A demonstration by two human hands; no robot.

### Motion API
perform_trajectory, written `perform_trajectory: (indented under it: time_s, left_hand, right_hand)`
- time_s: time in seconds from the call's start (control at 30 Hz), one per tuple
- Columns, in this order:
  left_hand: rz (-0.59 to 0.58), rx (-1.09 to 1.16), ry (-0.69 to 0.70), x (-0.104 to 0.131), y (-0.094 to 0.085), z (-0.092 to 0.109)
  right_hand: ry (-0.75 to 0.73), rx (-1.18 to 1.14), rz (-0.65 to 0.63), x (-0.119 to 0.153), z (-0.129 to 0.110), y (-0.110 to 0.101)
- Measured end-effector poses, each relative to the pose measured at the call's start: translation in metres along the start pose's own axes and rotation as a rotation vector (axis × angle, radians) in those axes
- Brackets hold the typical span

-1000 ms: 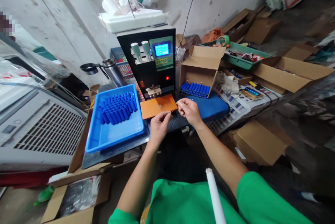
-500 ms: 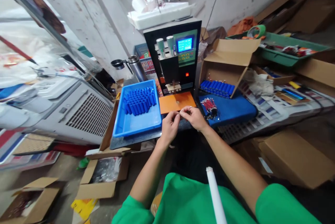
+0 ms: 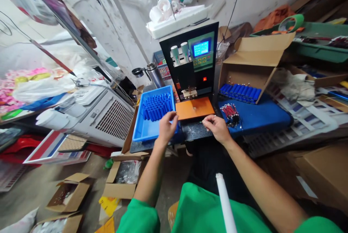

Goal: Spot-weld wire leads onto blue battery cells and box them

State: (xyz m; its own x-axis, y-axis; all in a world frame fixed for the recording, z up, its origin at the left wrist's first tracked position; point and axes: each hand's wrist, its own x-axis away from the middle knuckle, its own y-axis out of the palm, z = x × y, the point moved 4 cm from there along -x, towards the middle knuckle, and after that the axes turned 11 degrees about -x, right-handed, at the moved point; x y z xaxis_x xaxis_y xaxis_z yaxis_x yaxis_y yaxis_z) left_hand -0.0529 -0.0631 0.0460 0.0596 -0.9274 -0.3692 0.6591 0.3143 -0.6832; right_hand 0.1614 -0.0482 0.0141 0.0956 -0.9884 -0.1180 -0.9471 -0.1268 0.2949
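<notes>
My left hand is over the right edge of the blue tray, its fingers curled close together; whether they hold anything is hidden. Blue cylinders stand grouped in that tray. My right hand pinches something small by the dark table edge, too small to make out. Between and beyond the hands lies an orange plate, below the metal tips of a black machine with a lit screen. Right of the plate, a bundle of red and black wires rests on a blue cloth.
An open cardboard box holds more blue cylinders at the right. A steel flask stands behind the tray. Green bin at far right, grey slatted appliance at left, cartons on the floor.
My hands, which met in front of the orange plate, have moved apart, the left toward the tray and the right to the right. The view has shifted, so the machine and trays appear farther right.
</notes>
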Motion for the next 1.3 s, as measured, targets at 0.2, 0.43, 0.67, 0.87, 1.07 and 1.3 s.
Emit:
perform_trajectory:
  time_s: [0.2,0.43,0.67,0.87,1.07,1.3]
  left_hand:
    - [-0.162,-0.874,-0.005,-0.061,-0.043,-0.068]
    - [-0.187,-0.889,-0.070,-0.058,-0.036,-0.090]
    - [-0.017,-0.469,-0.149,-0.047,-0.042,-0.096]
    - [0.227,-0.115,-0.066,-0.053,-0.034,-0.053]
    - [0.100,0.138,-0.063,-0.077,0.036,-0.005]
    - [-0.067,0.192,-0.051,-0.086,0.073,0.003]
  right_hand:
    - [0.046,-0.068,0.039,0.008,0.010,-0.010]
    - [0.071,-0.072,0.036,0.012,0.017,-0.010]
    - [0.066,-0.068,0.041,0.010,0.020,-0.012]
    - [0.081,-0.102,0.091,0.007,0.023,-0.013]
    - [0.084,-0.105,0.105,0.006,0.023,-0.012]
    - [0.040,-0.045,0.183,-0.001,0.018,-0.035]
